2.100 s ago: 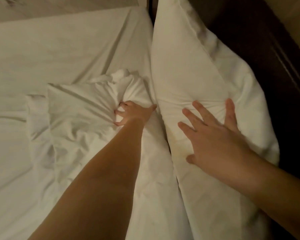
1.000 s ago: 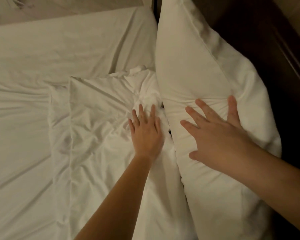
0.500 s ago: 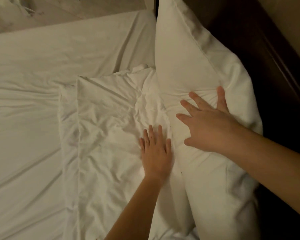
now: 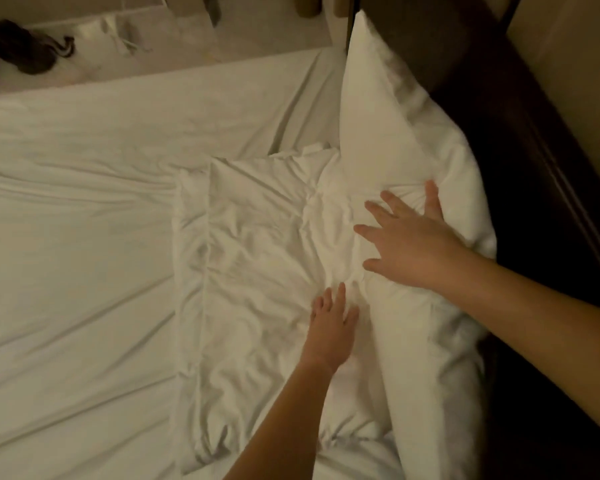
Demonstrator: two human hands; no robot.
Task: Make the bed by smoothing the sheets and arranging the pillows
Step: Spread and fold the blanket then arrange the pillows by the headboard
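Observation:
A crumpled white pillow (image 4: 253,271) lies flat on the white bed sheet (image 4: 84,202). Beside it on the right, a plump white pillow (image 4: 395,133) leans against the dark headboard (image 4: 520,188). My left hand (image 4: 331,329) rests flat on the crumpled pillow near its right edge, fingers together and extended. My right hand (image 4: 409,240) presses flat on the plump pillow's lower middle with fingers spread. Neither hand grips any fabric.
The sheet carries long creases to the left of the pillows. Beyond the far edge of the bed lies a light floor (image 4: 194,36) with a dark bundle (image 4: 25,46) and a pale cloth item (image 4: 115,36). A beige wall (image 4: 575,71) stands behind the headboard.
My left hand let go of the bunched pillow fabric, flattened, and slid back toward me along the pillow. The crumpled pillow now lies flatter. My right hand stayed pressed on the plump pillow.

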